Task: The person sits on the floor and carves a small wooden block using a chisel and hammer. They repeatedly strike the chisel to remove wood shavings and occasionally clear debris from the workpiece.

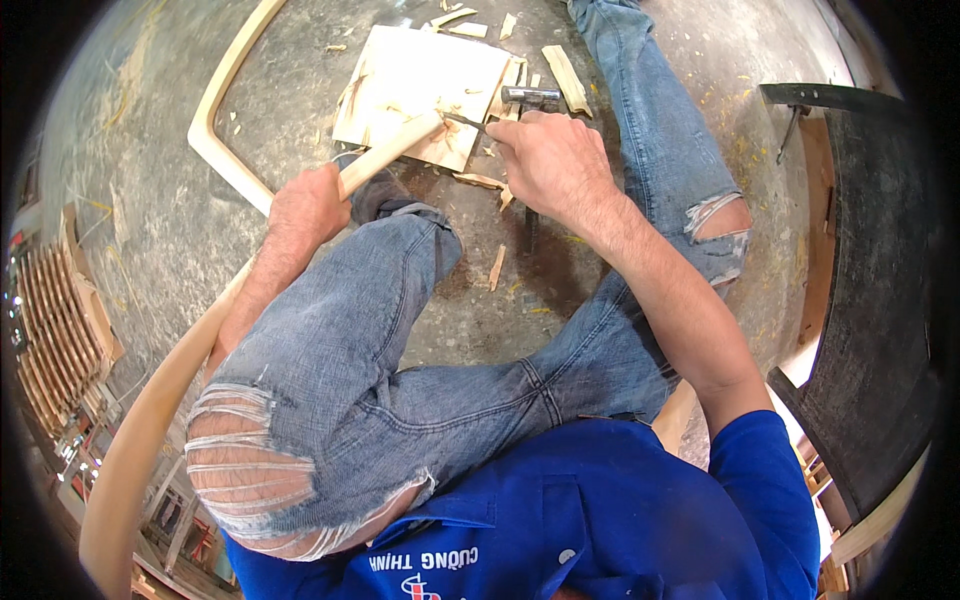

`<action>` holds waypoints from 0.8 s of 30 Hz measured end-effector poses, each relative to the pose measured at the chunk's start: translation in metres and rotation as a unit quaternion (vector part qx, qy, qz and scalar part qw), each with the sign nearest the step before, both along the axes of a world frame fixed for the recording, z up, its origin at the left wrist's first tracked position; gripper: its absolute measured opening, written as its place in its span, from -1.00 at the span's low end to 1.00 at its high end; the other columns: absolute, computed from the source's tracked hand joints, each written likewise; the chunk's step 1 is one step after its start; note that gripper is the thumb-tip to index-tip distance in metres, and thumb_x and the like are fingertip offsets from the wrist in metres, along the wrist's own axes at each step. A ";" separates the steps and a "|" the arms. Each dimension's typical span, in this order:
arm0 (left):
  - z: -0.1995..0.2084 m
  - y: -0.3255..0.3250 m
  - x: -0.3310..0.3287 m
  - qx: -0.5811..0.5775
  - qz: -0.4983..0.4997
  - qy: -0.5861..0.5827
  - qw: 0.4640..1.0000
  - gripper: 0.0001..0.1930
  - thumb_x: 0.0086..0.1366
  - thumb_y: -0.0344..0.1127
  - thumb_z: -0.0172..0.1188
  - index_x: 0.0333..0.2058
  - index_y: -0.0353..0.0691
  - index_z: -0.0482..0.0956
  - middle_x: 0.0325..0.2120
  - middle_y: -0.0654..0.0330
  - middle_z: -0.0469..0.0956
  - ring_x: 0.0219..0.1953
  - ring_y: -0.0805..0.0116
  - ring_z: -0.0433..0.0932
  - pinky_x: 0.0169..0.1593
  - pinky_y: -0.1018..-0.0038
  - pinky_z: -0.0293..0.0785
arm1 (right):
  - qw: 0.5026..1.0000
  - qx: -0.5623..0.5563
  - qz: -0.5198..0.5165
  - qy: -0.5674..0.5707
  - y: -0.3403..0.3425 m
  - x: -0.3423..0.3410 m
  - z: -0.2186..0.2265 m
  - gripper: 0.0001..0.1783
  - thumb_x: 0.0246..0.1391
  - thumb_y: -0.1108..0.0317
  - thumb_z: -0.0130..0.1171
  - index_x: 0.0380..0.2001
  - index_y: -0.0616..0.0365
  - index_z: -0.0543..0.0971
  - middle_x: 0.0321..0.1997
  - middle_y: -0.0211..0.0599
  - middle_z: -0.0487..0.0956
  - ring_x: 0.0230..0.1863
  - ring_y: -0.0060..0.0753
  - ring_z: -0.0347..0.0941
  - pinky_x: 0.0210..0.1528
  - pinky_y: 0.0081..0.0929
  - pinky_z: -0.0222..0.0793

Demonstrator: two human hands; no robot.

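Observation:
My left hand (308, 210) is closed round a long pale wooden bar (390, 152), whose far end rests over a light square board (425, 70) on the floor. A curved wooden length (165, 390) runs along the outside of my left forearm; my arm and hand hide whether it joins the bar. My right hand (556, 165) is closed on a narrow chisel-like tool (466, 121). Its thin dark blade meets the bar's far end, and its handle is hidden in my fingers. Just beyond that hand lies a hammer (530, 96) with a dark metal head.
Wood splinters (567, 80) and shavings lie on and around the board. An angled wooden frame piece (205, 115) extends beyond my left hand. My jeans-clad legs (660, 130) flank the work. A black panel (870, 270) stands at right, stacked wooden slats (65, 330) at far left.

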State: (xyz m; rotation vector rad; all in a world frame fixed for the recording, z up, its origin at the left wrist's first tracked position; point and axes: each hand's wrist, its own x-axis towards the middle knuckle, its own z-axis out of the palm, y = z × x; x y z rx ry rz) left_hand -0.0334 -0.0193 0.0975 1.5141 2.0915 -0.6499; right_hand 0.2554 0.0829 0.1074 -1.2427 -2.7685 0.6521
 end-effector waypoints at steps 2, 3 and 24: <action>-0.001 0.000 0.001 0.004 -0.002 0.001 1.000 -0.73 0.31 -0.25 0.34 -0.10 -0.28 0.62 -0.21 -0.10 0.72 -0.06 -0.09 0.73 0.05 0.05 0.67 | 1.000 -0.006 0.005 -0.025 -0.001 -0.001 0.003 -0.77 0.19 0.39 0.19 -0.13 0.12 0.73 -0.36 -0.04 0.70 -0.27 -0.03 0.74 -0.15 0.00 0.70; -0.001 0.000 0.001 0.006 -0.003 0.002 1.000 -0.73 0.31 -0.25 0.34 -0.10 -0.27 0.62 -0.21 -0.10 0.72 -0.06 -0.09 0.73 0.05 0.05 0.67 | 0.999 -0.020 0.007 -0.048 -0.001 -0.003 0.008 -0.74 0.23 0.38 0.19 -0.06 0.07 0.73 -0.31 -0.04 0.70 -0.24 -0.03 0.73 -0.14 -0.01 0.69; -0.014 -0.025 0.011 0.031 0.047 -0.027 0.998 -0.68 0.25 -0.21 0.39 -0.10 -0.25 0.63 -0.24 -0.14 0.72 -0.05 -0.14 0.72 0.00 0.03 0.66 | 0.986 -0.040 0.100 -0.131 -0.005 -0.036 0.006 -0.81 0.26 0.30 0.25 -0.19 0.15 0.73 -0.32 -0.13 0.71 -0.22 -0.24 0.76 -0.25 -0.25 0.76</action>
